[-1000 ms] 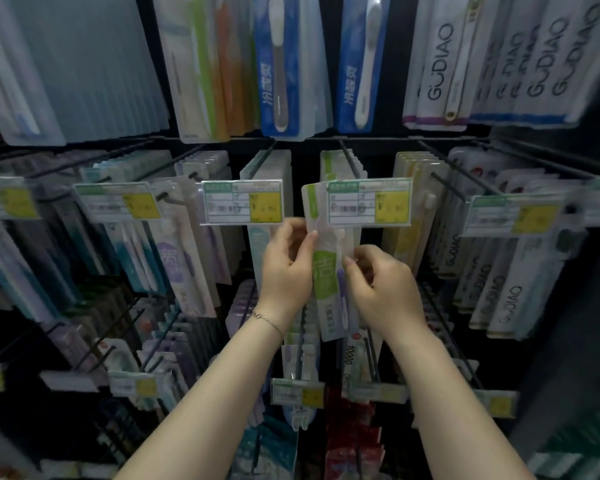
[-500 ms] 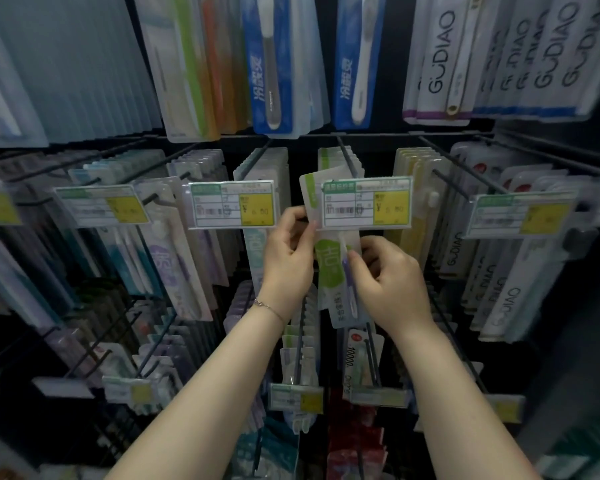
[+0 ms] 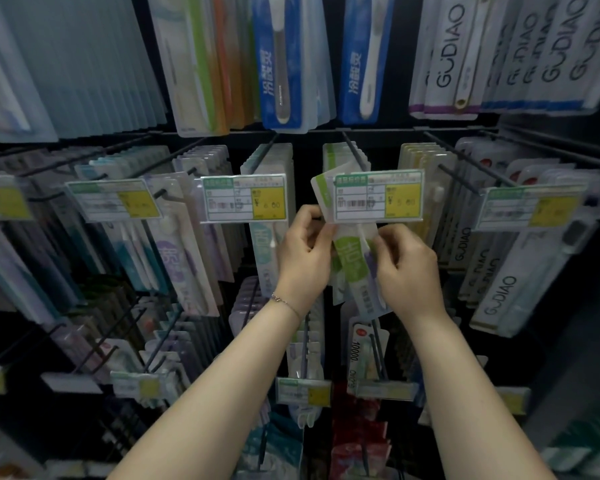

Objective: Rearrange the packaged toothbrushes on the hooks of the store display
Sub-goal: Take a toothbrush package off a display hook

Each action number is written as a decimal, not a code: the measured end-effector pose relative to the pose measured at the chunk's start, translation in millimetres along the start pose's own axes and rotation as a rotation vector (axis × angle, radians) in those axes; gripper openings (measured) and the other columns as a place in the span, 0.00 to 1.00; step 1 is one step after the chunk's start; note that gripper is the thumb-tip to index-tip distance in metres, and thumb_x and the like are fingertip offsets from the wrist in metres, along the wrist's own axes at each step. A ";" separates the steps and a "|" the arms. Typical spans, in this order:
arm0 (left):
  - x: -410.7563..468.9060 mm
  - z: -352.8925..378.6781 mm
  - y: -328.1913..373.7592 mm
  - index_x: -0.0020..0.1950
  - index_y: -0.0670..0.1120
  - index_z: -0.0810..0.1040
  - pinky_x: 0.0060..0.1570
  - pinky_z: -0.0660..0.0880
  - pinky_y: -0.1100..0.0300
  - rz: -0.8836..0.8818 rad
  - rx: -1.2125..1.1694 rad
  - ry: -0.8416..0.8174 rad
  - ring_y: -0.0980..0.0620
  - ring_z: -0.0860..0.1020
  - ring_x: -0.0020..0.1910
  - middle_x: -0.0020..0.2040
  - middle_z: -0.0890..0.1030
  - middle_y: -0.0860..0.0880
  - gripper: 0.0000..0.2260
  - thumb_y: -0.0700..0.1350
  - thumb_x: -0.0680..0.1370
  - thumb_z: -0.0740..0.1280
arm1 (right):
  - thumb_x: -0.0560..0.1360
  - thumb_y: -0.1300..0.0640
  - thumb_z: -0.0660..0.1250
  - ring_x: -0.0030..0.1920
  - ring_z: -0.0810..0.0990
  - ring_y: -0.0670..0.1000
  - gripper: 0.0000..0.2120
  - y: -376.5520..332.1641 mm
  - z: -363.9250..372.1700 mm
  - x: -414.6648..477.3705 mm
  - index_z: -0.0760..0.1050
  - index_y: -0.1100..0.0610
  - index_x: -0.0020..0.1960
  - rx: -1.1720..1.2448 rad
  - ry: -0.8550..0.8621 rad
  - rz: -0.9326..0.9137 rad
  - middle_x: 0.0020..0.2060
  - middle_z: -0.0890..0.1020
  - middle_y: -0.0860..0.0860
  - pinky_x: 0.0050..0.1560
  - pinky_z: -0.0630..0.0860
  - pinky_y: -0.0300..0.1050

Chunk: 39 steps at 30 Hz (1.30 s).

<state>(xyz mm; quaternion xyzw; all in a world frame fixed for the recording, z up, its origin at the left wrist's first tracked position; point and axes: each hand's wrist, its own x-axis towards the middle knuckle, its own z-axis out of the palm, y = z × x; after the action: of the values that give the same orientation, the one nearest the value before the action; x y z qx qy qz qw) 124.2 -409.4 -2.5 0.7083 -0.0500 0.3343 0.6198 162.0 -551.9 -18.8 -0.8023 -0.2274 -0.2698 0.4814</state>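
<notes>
I am watching a green-and-white toothbrush pack (image 3: pixel 355 271) being held up in the middle row of the display, just below the price tag (image 3: pixel 378 197) at the near end of a hook (image 3: pixel 354 152). The pack is tilting, with its top corner poking out past the tag's left edge. The tag is hiding the hanging hole, so I cannot tell whether the pack is sitting on the hook. The left hand (image 3: pixel 303 259) is pinching the pack's left edge, its fingers curling round it. The right hand (image 3: pixel 409 268) is gripping the right edge, fingertips pressing on the front. A thin bracelet (image 3: pixel 284 302) is hanging on the left wrist.

Farther back on the same hook, a row of matching packs (image 3: pixel 335 155) is hanging. To the left, a second price tag (image 3: pixel 245 199) is fronting the neighbouring hook. To the right, white packs marked GUDIAO (image 3: pixel 499 292) are hanging. Above, blue packs (image 3: pixel 279 64) are filling the top row, and below the hands a pack marked 10000 (image 3: pixel 357 344) is hanging on a lower hook.
</notes>
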 end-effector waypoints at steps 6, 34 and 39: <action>1.2 -1.5 -1.0 0.54 0.55 0.77 0.54 0.80 0.38 -0.011 0.013 -0.019 0.49 0.83 0.54 0.53 0.84 0.51 0.06 0.50 0.79 0.64 | 0.82 0.59 0.61 0.43 0.77 0.46 0.05 1.0 3.1 1.3 0.73 0.54 0.48 0.054 -0.021 0.041 0.44 0.79 0.51 0.41 0.69 0.32; 9.2 7.6 9.6 0.58 0.42 0.76 0.52 0.81 0.49 -0.005 0.169 -0.065 0.52 0.83 0.50 0.52 0.84 0.48 0.06 0.39 0.82 0.64 | 0.83 0.51 0.58 0.40 0.73 0.46 0.11 2.8 -10.2 19.2 0.73 0.56 0.50 0.094 -0.125 0.278 0.40 0.77 0.48 0.38 0.67 0.38; 14.7 5.4 10.9 0.60 0.43 0.79 0.56 0.77 0.58 -0.013 0.286 -0.057 0.60 0.79 0.50 0.54 0.84 0.50 0.09 0.41 0.81 0.65 | 0.83 0.52 0.58 0.38 0.73 0.41 0.10 2.1 0.3 6.1 0.72 0.55 0.47 0.141 -0.096 0.296 0.38 0.76 0.47 0.31 0.66 0.30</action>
<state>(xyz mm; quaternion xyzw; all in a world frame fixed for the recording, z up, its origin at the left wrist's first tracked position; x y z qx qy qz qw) 132.5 -411.7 14.6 0.7990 -0.0148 0.3138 0.5128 168.0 -551.8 -16.3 -0.8033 -0.1477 -0.1408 0.5596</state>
